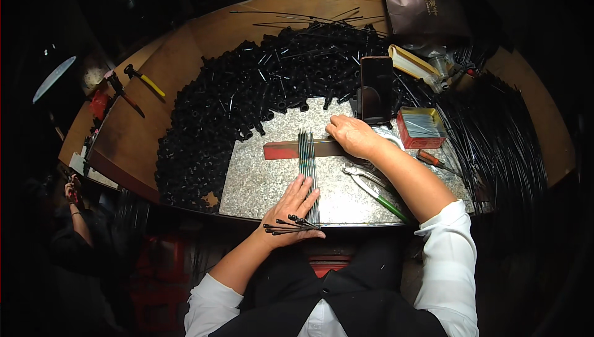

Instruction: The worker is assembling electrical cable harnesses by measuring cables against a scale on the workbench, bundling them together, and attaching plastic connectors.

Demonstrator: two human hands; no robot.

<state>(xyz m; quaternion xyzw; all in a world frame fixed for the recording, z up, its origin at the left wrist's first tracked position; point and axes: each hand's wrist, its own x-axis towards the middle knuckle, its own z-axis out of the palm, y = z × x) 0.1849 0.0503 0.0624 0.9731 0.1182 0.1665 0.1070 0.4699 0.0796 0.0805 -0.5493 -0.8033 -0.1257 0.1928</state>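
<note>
L hand (292,208): fingers spread flat, open, pressing near end of rod row (307,164) at metal sheet's (260,179) front edge; loose black-tipped pins (286,225) under palem.
Rod row: thin rods side by side, running front to back across sheet's middle.
R hand (352,136): curled, pressing red bar (291,149) laid across rods' far end.
Pliers (374,185): right of rods, untouched.
Far: black tube pile (247,95) wraps sheet's left & back edges.

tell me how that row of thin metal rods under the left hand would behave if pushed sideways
The thin rods look round and loose, so they would probably roll and scatter on the smooth metal sheet. The left hand lies flat across them, which suggests they shift easily. They look light.
</note>
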